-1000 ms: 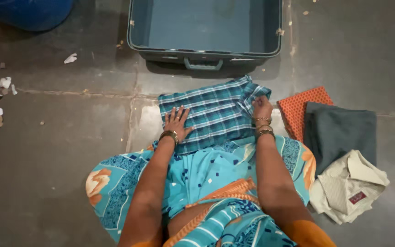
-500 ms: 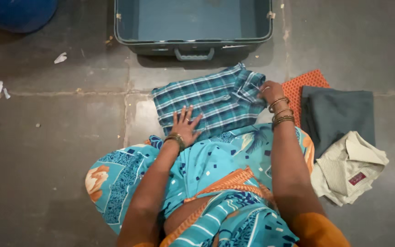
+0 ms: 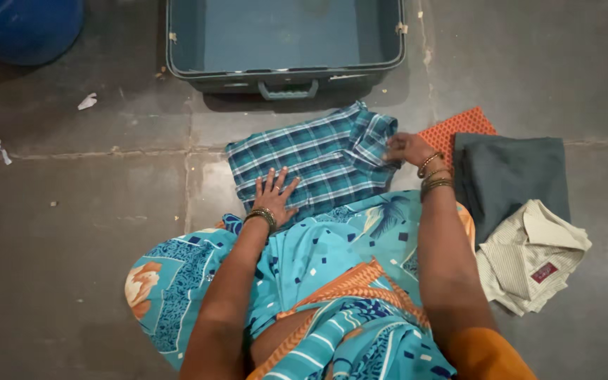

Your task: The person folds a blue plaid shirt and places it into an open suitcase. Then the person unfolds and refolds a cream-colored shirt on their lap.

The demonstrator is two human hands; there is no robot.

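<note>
We see the right hand (image 3: 404, 148) with its fingers pinched on the collar end of the blue-and-white checked cotton shirt (image 3: 311, 160), while the left hand (image 3: 274, 193) lies flat and spread on its near edge, pinning it to the grey stone floor (image 3: 72, 232). By our reckoning the shirt is folded to a neat rectangle but not yet in the empty blue-grey plastic crate (image 3: 283, 42) just beyond it, and the orange, grey and cream folded clothes (image 3: 508, 204) wait at the right. Against half a second ago, the right hand has slid down the shirt's side edge.

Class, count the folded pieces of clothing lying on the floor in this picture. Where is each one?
4. The blue checked shirt under both hands, then right of it the orange cloth, grey garment and cream shirt. Others may lie hidden underneath.
</note>
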